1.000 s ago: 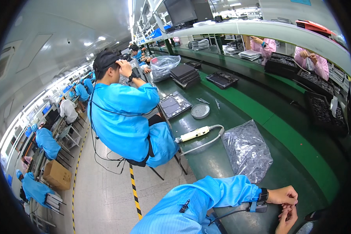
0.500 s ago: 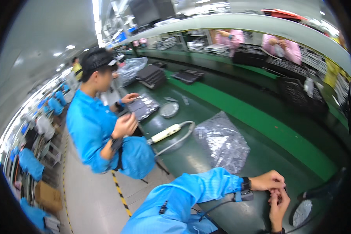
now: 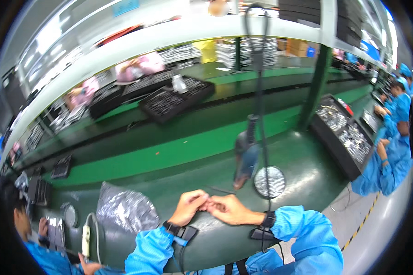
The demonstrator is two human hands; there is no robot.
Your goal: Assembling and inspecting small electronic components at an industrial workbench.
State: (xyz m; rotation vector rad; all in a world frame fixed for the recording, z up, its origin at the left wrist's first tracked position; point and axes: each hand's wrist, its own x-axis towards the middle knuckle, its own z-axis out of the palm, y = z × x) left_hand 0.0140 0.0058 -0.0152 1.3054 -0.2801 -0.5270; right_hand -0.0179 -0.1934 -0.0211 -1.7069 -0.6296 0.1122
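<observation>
Above the green bench [image 3: 202,254], my left hand [image 3: 188,207] and my right hand [image 3: 231,209] meet with their fingertips pinched together. Whatever lies between the fingers is hidden or too small to name. Just beyond my right hand is a thin dark strip [image 3: 221,189] on the bench. A round ridged disc [image 3: 269,182] lies to the right of my hands. Over the bench hangs a dark-handled hand tool [image 3: 246,156] on a black cord, blurred. To the left of my left hand rests a clear plastic bag [image 3: 126,208], crumpled, with shiny contents.
Black trays [image 3: 342,137] of small metallic parts stand at the right. A dark tray [image 3: 176,98] sits across the bench. A green post [image 3: 317,89] rises at the right. Near the left edge, a co-worker in blue [image 3: 46,254] sits by a white power strip [image 3: 86,240].
My view has swung to the right, bringing the hanging tool, the post and the right-hand trays into sight. My two hands stay together at the fingertips.
</observation>
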